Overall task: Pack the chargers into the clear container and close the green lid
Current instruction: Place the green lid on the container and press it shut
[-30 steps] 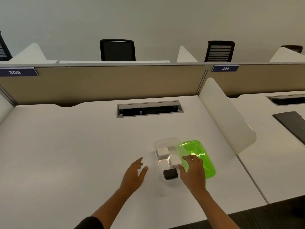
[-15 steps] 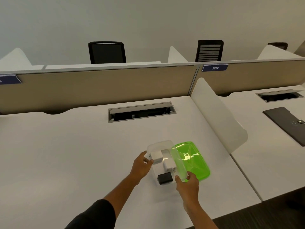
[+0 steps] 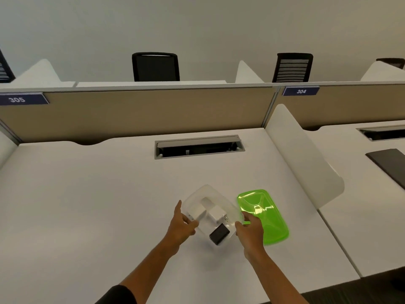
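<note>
A clear container [image 3: 207, 190] sits on the white desk near the front middle, turned at an angle. Inside it lie two white chargers [image 3: 215, 212] and a black charger [image 3: 219, 233]. My left hand [image 3: 182, 224] grips the container's left side. My right hand [image 3: 249, 232] holds its right side, fingers at the rim. The green lid [image 3: 263, 213] lies flat on the desk just right of the container, partly under my right hand.
A cable tray opening [image 3: 198, 147] is set into the desk behind the container. A white curved divider [image 3: 304, 154] stands to the right, a tan partition [image 3: 135, 113] at the back. A dark flat pad [image 3: 390, 163] lies on the neighbouring desk.
My left hand reached the container and took hold of its left side. My right hand shifted from the lid to the container's right rim. The container has turned and moved left, apart from the lid.
</note>
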Demonstrator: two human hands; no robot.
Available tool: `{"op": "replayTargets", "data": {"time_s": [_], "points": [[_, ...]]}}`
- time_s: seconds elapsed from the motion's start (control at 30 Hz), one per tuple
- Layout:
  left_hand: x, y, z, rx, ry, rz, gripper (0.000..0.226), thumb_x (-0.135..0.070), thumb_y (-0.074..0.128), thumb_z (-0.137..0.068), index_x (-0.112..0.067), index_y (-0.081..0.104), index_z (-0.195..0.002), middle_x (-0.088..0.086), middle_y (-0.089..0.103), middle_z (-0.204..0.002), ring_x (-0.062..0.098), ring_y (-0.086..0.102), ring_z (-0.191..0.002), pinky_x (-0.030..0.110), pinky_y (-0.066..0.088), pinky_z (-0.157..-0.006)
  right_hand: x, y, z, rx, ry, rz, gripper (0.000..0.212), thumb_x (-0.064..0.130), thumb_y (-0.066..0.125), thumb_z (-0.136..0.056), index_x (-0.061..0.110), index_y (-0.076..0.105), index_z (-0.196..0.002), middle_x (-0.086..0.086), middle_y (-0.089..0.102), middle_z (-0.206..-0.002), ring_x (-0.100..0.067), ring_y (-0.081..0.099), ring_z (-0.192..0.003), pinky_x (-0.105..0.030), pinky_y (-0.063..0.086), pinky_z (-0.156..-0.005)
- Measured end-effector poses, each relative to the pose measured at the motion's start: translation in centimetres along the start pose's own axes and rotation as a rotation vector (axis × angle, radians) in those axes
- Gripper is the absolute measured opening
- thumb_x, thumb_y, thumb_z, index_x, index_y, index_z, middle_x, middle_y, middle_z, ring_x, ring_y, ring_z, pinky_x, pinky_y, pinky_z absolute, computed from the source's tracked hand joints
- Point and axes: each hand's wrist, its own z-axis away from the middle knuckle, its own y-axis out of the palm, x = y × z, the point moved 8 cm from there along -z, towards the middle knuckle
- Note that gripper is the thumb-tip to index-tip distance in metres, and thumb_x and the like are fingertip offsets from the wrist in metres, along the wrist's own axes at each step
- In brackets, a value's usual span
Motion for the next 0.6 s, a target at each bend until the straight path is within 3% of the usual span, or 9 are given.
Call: {"op": "replayTargets", "data": {"time_s": [0.07,0.17,0.4,0.6], "points": [[0.5,-1.5,1.1,-0.032,0.025,0.063,0.1,-0.012,0.083,-0.091,-0.032,0.019,-0.166,0.008,0.054,-0.137,0.028,0.064,-0.115,0.029,0.066,-0.076,1.4,1.6,-0.2,0.056,-0.034,0.025,0.039,-0.004,0.066,-0.087,0.011,0.073,-0.122,-0.012,0.065,-0.12,-0.043,0.072,-0.1,-0.053,0.062,-0.092],[1.6,-3.7,2.8,-0.12,0.025,0.147,0.094,-0.01,0.086,-0.087,-0.029,0.028,-0.159,0.0,0.055,-0.128,0.028,0.066,-0.109,0.025,0.065,-0.069,3.4,4.2,-0.2,0.134,-0.102,0.086,0.038,-0.004,0.064,-0.088,0.008,0.073,-0.124,-0.014,0.064,-0.122,-0.042,0.071,-0.101,-0.048,0.062,-0.092],[4.2,-7.4,5.7,-0.322,-0.02,0.296,0.081,-0.013,0.078,-0.096,-0.024,0.027,-0.157,0.02,0.076,-0.106,0.024,0.081,-0.078,0.027,0.065,-0.07,6.9,9.2,-0.1,0.281,-0.186,0.166,0.04,-0.005,0.065,-0.092,0.007,0.073,-0.129,-0.011,0.069,-0.127,-0.022,0.061,-0.095,-0.042,0.057,-0.1],[5.4,-8.1,7.0,-0.363,-0.033,0.342,0.073,-0.013,0.076,-0.097,-0.022,0.03,-0.153,0.018,0.08,-0.103,0.028,0.083,-0.083,0.029,0.065,-0.071,8.7,11.2,0.0,0.324,-0.224,0.201,0.037,-0.006,0.063,-0.093,0.006,0.075,-0.126,-0.009,0.072,-0.128,-0.025,0.066,-0.105,-0.042,0.055,-0.107]]}}
